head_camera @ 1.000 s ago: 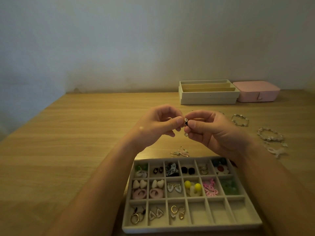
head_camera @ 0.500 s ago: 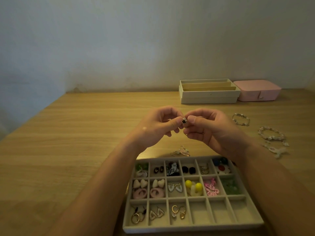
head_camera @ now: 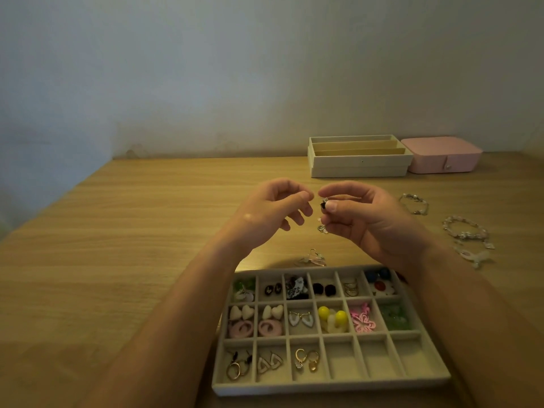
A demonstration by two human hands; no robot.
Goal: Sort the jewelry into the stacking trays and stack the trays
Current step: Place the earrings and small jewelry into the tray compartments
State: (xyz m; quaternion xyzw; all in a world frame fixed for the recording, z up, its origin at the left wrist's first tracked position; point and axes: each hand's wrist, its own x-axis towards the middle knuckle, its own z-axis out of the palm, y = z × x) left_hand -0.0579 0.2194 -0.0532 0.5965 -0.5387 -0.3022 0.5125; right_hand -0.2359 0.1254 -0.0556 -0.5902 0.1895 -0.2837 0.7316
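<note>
Roughly midway: sorting is proceeding, and the final stacking is not yet begun.
Head view: the right hand (head_camera: 368,222) is pinching a small dark-stoned silver earring (head_camera: 323,205) between thumb and forefinger above the wooden table (head_camera: 117,260). The left hand (head_camera: 273,213) is hovering just beside it, fingers loosely curled; whether they are holding anything I cannot tell. The grey felt compartment tray (head_camera: 323,385) is lying nearest, three front cells unfilled. Pale beaded bracelets (head_camera: 465,231) and a loose silver earring pair (head_camera: 313,257) are waiting outside it, with cream slotted trays (head_camera: 357,169) sitting behind.
</note>
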